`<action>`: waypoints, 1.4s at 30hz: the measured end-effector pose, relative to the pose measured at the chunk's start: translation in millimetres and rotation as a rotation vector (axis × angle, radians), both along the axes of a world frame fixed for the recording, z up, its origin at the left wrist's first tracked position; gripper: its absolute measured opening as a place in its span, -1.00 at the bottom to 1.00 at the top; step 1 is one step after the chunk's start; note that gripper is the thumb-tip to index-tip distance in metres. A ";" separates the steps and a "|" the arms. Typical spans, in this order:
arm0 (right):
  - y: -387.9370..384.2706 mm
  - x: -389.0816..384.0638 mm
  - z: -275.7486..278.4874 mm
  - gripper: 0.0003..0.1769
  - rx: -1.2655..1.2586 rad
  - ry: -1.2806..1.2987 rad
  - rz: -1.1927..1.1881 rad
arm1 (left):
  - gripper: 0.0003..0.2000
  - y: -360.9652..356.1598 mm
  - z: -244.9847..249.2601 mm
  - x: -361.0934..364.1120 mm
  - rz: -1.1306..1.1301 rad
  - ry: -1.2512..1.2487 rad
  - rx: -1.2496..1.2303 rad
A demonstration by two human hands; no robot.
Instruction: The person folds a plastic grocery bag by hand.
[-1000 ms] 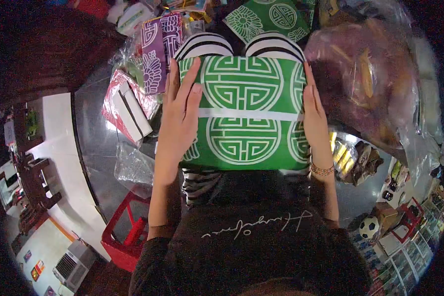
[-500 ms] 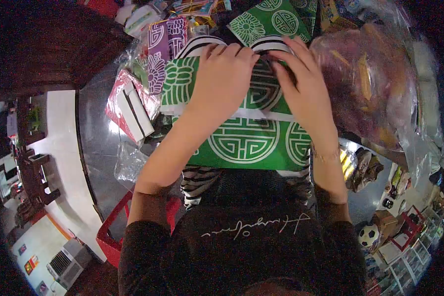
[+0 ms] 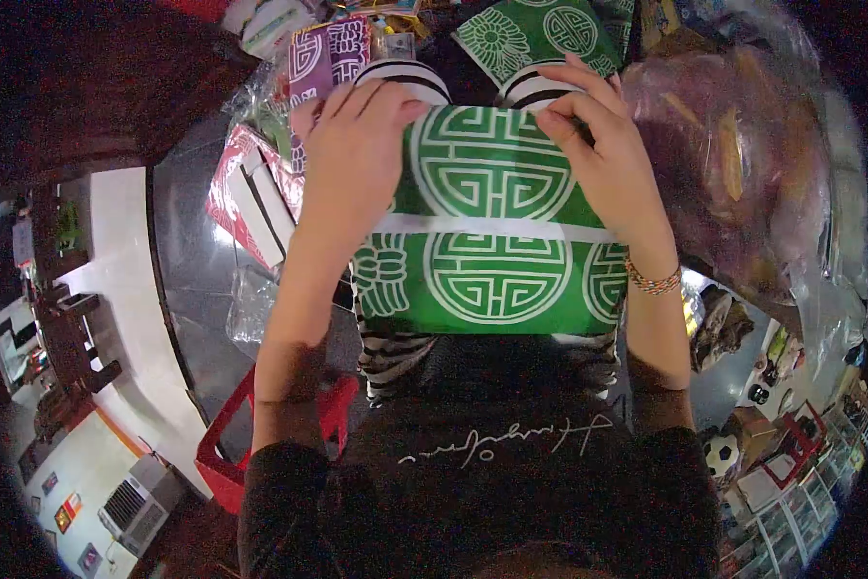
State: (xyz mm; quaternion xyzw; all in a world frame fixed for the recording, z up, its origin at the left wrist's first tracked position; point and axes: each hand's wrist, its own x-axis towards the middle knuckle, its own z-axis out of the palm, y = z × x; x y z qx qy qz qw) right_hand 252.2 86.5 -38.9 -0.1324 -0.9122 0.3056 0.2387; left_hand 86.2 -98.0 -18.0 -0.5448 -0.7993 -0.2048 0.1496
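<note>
A green packet [image 3: 492, 251] with white round ornament patterns and a white band across its middle rests on my lap, over striped trousers. My left hand [image 3: 352, 159] lies on its upper left part, fingers curled over the far edge. My right hand [image 3: 598, 150] pinches the far right corner of the packet between thumb and fingers. A beaded bracelet [image 3: 652, 281] sits on my right wrist.
A purple patterned packet [image 3: 323, 60] and a pink packet with white boxes [image 3: 251, 198] lie at the left. Another green packet [image 3: 535, 34] lies beyond. A large clear plastic bag [image 3: 743, 164] bulges at the right. A red stool [image 3: 231, 454] stands lower left.
Both hands went from the packet's sides to its far middle, then spread apart to the far corners. The far flap now lies flat.
</note>
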 end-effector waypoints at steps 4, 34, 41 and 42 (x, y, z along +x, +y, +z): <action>8.1 11.5 2.9 -0.85 0.040 0.015 -0.011 | -0.92 -17.5 7.6 -11.3 0.048 -0.059 -0.068; -6.6 -0.1 27.3 -0.88 0.301 0.009 -0.022 | -0.90 26.2 9.9 26.7 -0.181 -0.146 0.016; 5.1 3.8 34.3 -0.90 0.496 -0.029 -0.011 | -0.95 -4.8 27.6 -1.8 -0.187 -0.090 0.013; 17.6 13.6 32.1 -0.92 0.557 -0.083 -0.077 | -0.95 -12.2 27.5 -8.2 -0.183 -0.092 0.012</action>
